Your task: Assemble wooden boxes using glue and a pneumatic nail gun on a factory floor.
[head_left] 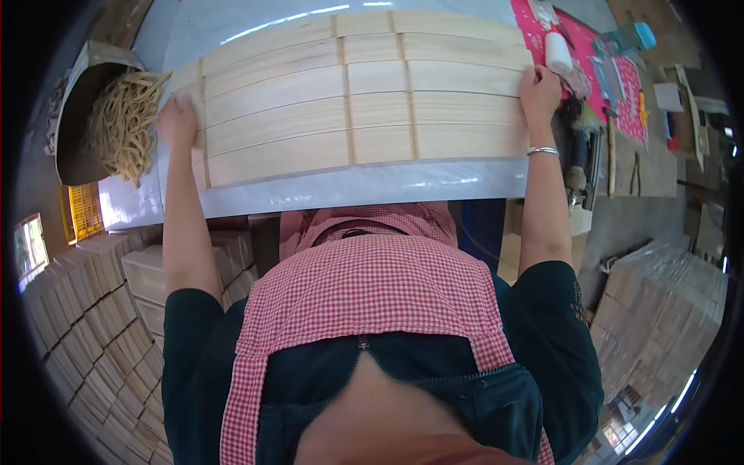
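Note:
Light wooden slats (271, 116) lie side by side across the pale tabletop in front of me. Narrow tan strips (347, 105) cross them, two near the middle and one toward the left end. At the slats' left ends is my left hand (178, 122); its fingers are smeared by motion, so their hold is unclear. My right hand (540, 93) is closed at the right ends, fingers curled against the wood. A silver bangle (542, 150) circles my right wrist.
A box (74, 128) at the left holds a tangle of tan bands (128, 120). At the right, a white roll (557, 53), a teal-capped jar (634, 37) and tools lie on and near a pink sheet (533, 31). Stacked wooden pieces (93, 333) stand lower left; wrapped stacks (659, 302) stand right.

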A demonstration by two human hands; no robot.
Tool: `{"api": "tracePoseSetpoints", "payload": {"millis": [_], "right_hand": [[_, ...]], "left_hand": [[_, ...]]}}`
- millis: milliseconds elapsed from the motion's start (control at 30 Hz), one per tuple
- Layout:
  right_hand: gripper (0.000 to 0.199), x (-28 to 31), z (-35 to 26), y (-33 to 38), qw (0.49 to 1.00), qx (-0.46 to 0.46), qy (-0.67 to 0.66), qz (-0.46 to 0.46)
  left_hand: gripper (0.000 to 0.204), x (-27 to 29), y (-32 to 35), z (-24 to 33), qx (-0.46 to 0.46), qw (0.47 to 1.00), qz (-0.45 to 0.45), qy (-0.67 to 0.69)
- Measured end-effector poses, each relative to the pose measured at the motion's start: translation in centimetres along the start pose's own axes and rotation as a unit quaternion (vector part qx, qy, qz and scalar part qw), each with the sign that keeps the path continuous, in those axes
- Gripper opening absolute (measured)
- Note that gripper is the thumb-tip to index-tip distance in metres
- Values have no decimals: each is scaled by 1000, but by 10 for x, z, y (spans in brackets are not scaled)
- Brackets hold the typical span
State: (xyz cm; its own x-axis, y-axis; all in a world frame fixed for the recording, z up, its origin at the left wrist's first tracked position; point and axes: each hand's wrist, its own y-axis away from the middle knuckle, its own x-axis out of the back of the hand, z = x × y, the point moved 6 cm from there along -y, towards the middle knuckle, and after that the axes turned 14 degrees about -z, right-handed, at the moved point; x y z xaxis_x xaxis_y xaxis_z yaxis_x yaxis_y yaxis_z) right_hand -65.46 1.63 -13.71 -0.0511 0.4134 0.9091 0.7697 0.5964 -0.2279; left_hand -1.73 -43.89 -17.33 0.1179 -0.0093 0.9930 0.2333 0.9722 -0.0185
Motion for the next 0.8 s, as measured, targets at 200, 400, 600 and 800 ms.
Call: {"api": "tracePoseSetpoints", "payload": {"millis": [200,400,600,800], "right_hand": [[31,-5,1,-1,999,-44,1,19],[32,-5,-13,-2,997,-54,41,34],[31,-4,-6,-4,994,-72,77,25],[28,0,-20,-13,991,-53,117,26]], "left_hand": [[56,11,17,23,41,996,68,-36],[52,9,21,9,33,995,97,5],[50,25,35,37,69,997,27,38],[55,27,12,35,62,998,6,13]]}}
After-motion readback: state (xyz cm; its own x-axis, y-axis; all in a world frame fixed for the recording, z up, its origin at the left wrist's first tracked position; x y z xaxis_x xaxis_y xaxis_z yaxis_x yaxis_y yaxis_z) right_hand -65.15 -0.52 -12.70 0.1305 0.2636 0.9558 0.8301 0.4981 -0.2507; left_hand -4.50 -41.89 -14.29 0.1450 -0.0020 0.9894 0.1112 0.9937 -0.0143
